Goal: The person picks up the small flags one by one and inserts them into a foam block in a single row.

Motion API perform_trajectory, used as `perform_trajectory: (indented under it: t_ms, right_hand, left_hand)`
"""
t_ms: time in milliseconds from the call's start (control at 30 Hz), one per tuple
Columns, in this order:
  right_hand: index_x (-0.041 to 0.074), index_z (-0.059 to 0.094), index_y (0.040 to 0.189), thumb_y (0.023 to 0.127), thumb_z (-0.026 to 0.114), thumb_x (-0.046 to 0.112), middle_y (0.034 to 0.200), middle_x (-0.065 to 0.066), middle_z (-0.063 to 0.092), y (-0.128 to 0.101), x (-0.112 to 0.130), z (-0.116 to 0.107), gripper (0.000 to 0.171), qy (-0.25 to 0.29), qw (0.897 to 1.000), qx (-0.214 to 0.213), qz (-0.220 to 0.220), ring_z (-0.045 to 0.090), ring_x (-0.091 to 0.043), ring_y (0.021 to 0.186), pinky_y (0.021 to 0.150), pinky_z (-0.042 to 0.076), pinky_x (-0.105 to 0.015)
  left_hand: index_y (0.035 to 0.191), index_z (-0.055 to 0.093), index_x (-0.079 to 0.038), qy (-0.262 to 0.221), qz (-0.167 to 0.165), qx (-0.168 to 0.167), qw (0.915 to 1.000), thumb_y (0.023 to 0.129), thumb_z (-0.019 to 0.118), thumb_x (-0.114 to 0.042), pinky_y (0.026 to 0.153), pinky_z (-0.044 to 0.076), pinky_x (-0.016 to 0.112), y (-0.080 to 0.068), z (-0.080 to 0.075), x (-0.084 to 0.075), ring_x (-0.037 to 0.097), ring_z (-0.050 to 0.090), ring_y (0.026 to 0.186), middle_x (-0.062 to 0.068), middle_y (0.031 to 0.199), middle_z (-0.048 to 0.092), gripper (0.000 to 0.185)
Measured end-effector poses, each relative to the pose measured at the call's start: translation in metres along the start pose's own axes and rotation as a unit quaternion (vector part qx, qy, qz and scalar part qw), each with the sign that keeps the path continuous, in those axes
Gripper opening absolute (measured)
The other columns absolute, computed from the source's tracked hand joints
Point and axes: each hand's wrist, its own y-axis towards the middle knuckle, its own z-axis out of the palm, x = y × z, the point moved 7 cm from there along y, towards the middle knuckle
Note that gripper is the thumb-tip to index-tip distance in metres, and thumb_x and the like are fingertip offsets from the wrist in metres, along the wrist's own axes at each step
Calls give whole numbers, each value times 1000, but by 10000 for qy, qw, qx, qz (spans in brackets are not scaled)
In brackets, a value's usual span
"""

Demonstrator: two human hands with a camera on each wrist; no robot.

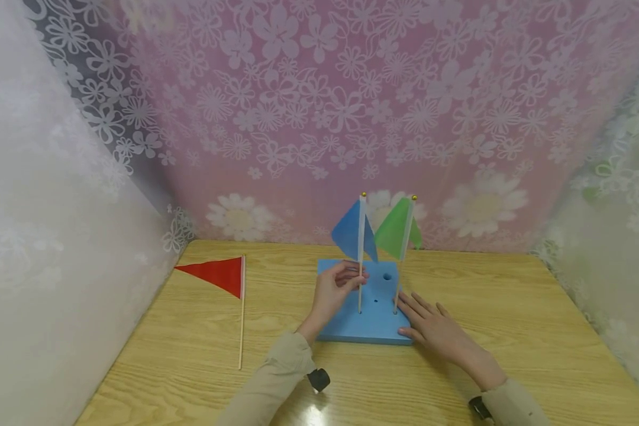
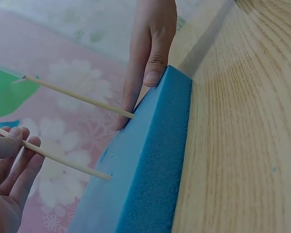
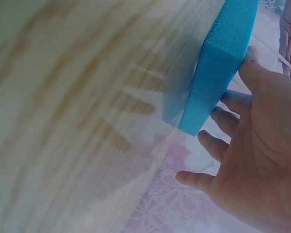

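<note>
A blue foam block (image 1: 374, 322) lies on the wooden table (image 1: 202, 355). Two flags stand upright in it: a blue flag (image 1: 351, 234) and a green flag (image 1: 396, 232). My left hand (image 1: 354, 278) pinches the blue flag's stick just above the block; the fingers (image 2: 12, 155) curl round that stick (image 2: 63, 160). My right hand (image 1: 418, 313) lies flat on the block's near right corner, its thumb (image 2: 153, 73) pressing the block's edge (image 2: 160, 145). The right wrist view shows the straight fingers (image 3: 223, 145) beside the block's corner (image 3: 218, 73). A red flag (image 1: 218, 273) lies on the table at the left.
An open hole (image 1: 387, 276) shows in the block behind the flags. Flowered curtains (image 1: 319, 118) close in the table at the back and on both sides. Bare wood lies to the right of the block (image 1: 511, 307).
</note>
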Motion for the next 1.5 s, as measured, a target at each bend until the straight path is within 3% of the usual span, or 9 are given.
perform_trajectory:
  t_ms: [333, 500, 733, 933, 1100, 1233, 1500]
  right_hand:
    - [7, 45, 153, 101, 59, 42, 159, -15, 40, 1, 0, 2, 64, -75, 10000, -1, -14, 37, -44, 144, 104, 33, -76]
    - [6, 45, 153, 101, 60, 41, 158, -16, 40, 1, 2, -1, 64, -47, 10000, -53, -23, 37, -45, 144, 104, 32, -76]
    - [6, 47, 151, 100, 60, 43, 157, -16, 43, 0, 0, 1, 64, -17, 9995, -276, -148, 40, -45, 142, 103, 33, -77]
    - [7, 46, 152, 100, 60, 42, 157, -16, 42, -1, 0, 2, 65, 44, 9995, -283, -151, 39, -46, 142, 103, 32, -78]
    - [7, 43, 154, 102, 59, 42, 160, -15, 38, 1, 0, 1, 65, 36, 10000, -15, -36, 36, -44, 145, 106, 30, -77]
    - [8, 43, 154, 102, 59, 42, 160, -15, 38, 2, 1, 1, 65, 20, 10000, 11, -31, 36, -43, 145, 106, 31, -76]
    - [8, 41, 155, 102, 56, 44, 161, -15, 36, 2, -1, 2, 66, 75, 10000, 40, -6, 34, -43, 146, 107, 28, -77]
  left_hand:
    - [116, 70, 2, 190, -215, 55, 9996, 97, 68, -8, 79, 61, 27, -5, 3, 4, 24, 75, 96, 12, 106, 77, 22]
    - [115, 71, 1, 392, -95, 38, 9992, 96, 71, -9, 83, 60, 27, -5, 4, 3, 22, 74, 98, 12, 106, 77, 22]
    - [117, 71, -1, 489, -176, -73, 9986, 94, 72, -4, 79, 59, 22, -5, 4, 2, 30, 72, 101, 14, 108, 76, 24]
    - [118, 69, 2, 593, -412, -43, 9974, 95, 70, -3, 85, 59, 27, -7, -1, -13, 36, 70, 106, 19, 112, 73, 24]
    - [119, 70, 1, 701, -283, -297, 9967, 97, 68, -7, 87, 58, 26, -9, -23, -18, 30, 71, 104, 16, 112, 74, 23]
    - [122, 68, 3, 519, -183, -353, 9979, 99, 66, -9, 87, 60, 34, -8, -50, -12, 33, 72, 103, 19, 114, 73, 26]
    - [125, 67, 2, 93, -580, -947, 9938, 99, 68, -15, 89, 60, 40, -16, -115, -8, 35, 71, 105, 19, 117, 73, 31]
